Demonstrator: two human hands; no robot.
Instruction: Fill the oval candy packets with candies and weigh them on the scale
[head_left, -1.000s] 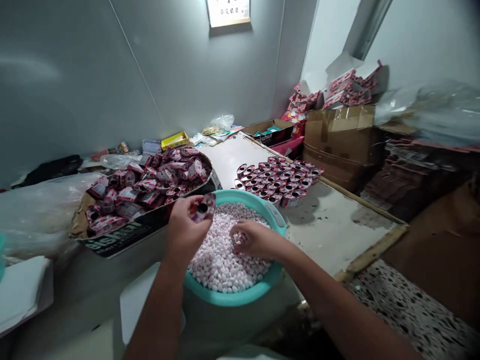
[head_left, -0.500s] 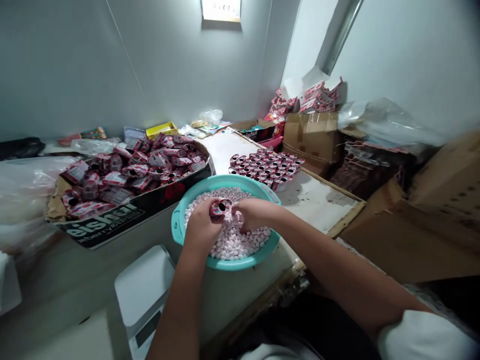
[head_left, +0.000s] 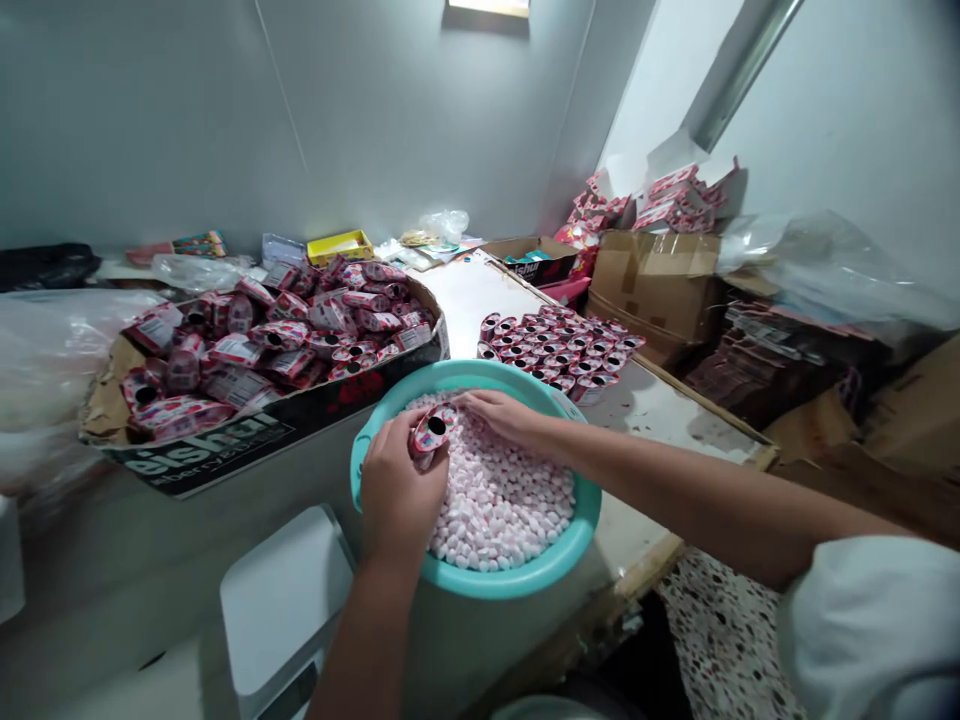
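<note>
A teal basin full of small pink and white candies sits on the table in front of me. My left hand is closed round a small red and white candy container, held over the candies with its dark opening facing up. My right hand rests on the candies at the basin's far side, fingers curled into them beside the container; whether it holds any candies I cannot make out.
A cardboard tray heaped with empty red containers lies to the left. Several filled containers stand upright beyond the basin. A white scale sits at the near left. Cardboard boxes and plastic bags fill the right.
My right hand slid from beside the container to the far side of the basin. My left hand stayed over the candies with the container. The camera shifted slightly.
</note>
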